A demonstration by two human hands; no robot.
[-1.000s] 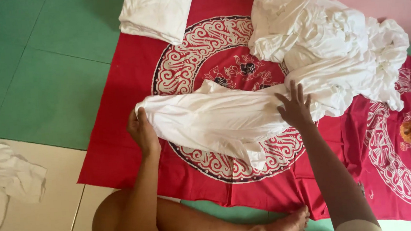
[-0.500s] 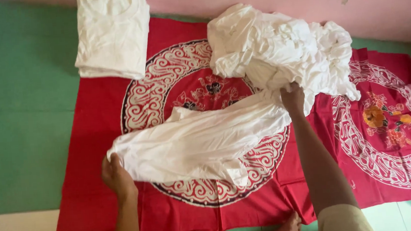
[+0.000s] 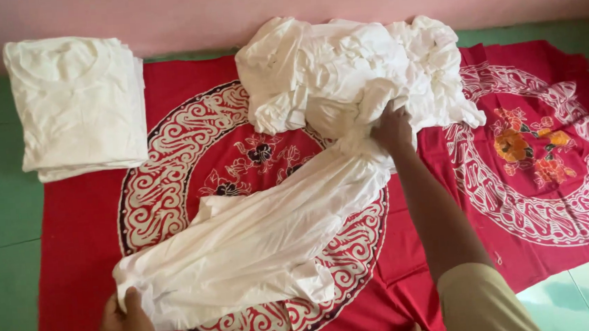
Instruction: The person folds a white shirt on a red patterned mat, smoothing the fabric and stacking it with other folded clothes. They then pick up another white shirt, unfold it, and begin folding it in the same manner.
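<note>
**White Shirt Stretched Out Over the Red Cloth**

The person held a white shirt (image 3: 266,247) at both ends. It lay slanted across the red patterned cloth (image 3: 74,271), over the big round pattern. The left hand (image 3: 130,329) was closed on the near end of the shirt, fingers curled tight on the corner. The right hand (image 3: 392,129) was closed on the far end, right where the shirt met the crumpled pile of white clothes (image 3: 350,65).

It looked like the spreading-out step, before any fold. The next move seemed to call for pulling the far end clear of the pile and laying the shirt flat and smooth.

There was open red cloth to the right of the right arm. A neat stack of folded white shirts (image 3: 76,105) sat far to the left, well apart. The pink wall (image 3: 159,12) ran close behind the pile. The green floor (image 3: 2,276) began at the cloth's left edge.
</note>
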